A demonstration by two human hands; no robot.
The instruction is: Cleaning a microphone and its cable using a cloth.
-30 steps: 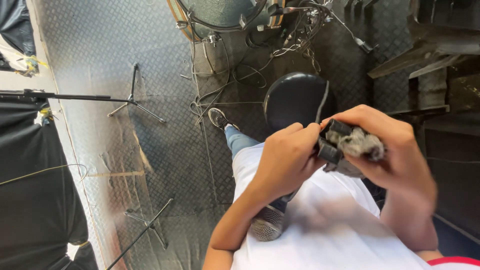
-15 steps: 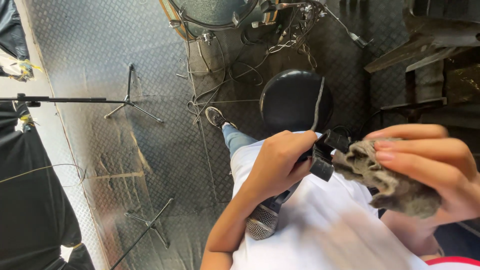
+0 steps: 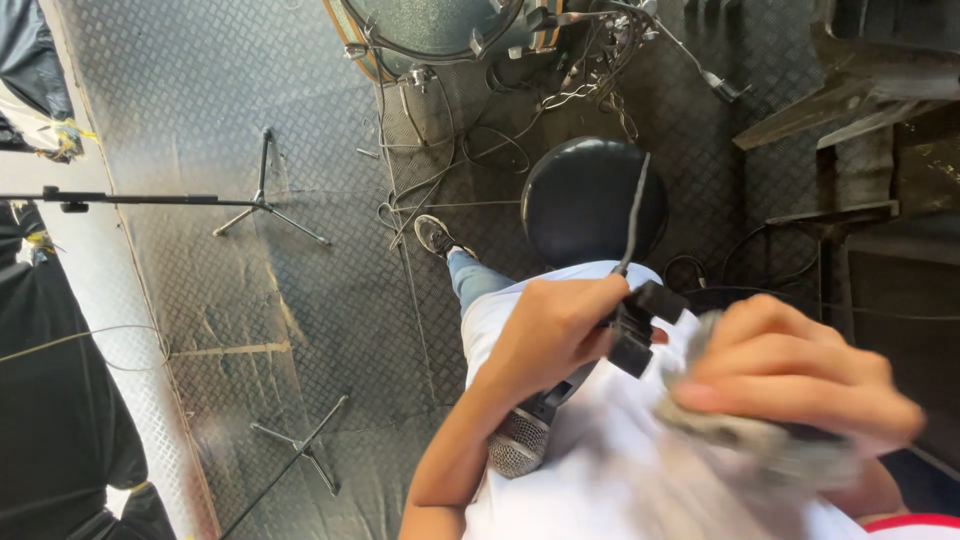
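My left hand (image 3: 555,335) is closed around the black body of a microphone (image 3: 540,425), whose silver mesh head points down towards my white shirt. A black clip and cable (image 3: 635,215) stick out above the fist. My right hand (image 3: 800,375), blurred by motion, grips a crumpled grey cloth (image 3: 750,435) just right of the microphone's clip, slightly apart from it.
A round black stool (image 3: 590,195) stands below on the metal tread-plate floor (image 3: 200,100). A drum (image 3: 430,30) with tangled cables sits at the top. Microphone stands (image 3: 265,200) stand at the left, and dark cases (image 3: 880,150) at the right. My shoe (image 3: 435,237) rests near the stool.
My right hand with the grey cloth has drawn away from the microphone's clip end, moving right and down. My left hand keeps hold of the microphone.
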